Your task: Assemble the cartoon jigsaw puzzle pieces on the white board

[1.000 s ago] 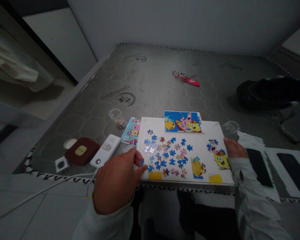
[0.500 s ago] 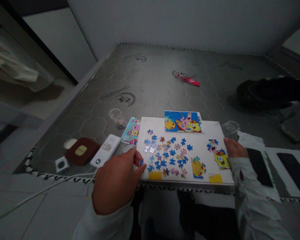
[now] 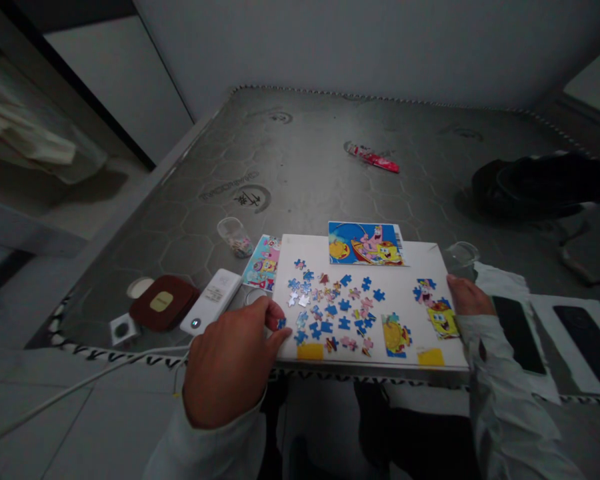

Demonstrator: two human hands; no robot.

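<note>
My left hand [image 3: 235, 357] is at the left edge of the white board [image 3: 310, 248], pinching a blue jigsaw piece [image 3: 281, 323] between thumb and fingers. Loose jigsaw pieces [image 3: 331, 309], mostly blue and pink, lie scattered over the board's left and middle. Two joined sections rest farther right: a yellow one [image 3: 395, 335] near the front and one with a yellow cartoon face [image 3: 443, 321]. At the board's right edge my right hand [image 3: 471, 297] is closed around the rim, its lower fingers hidden. A picture card [image 3: 365, 243] lies along the back edge.
Left of the board are a second picture card [image 3: 263, 263], a clear cup with pieces [image 3: 236, 238], a white power bank [image 3: 211, 301] and a brown case [image 3: 164, 302]. To the right sit an empty clear cup [image 3: 463, 255] and phones [image 3: 520, 333]. A red tube [image 3: 375, 159] lies farther back.
</note>
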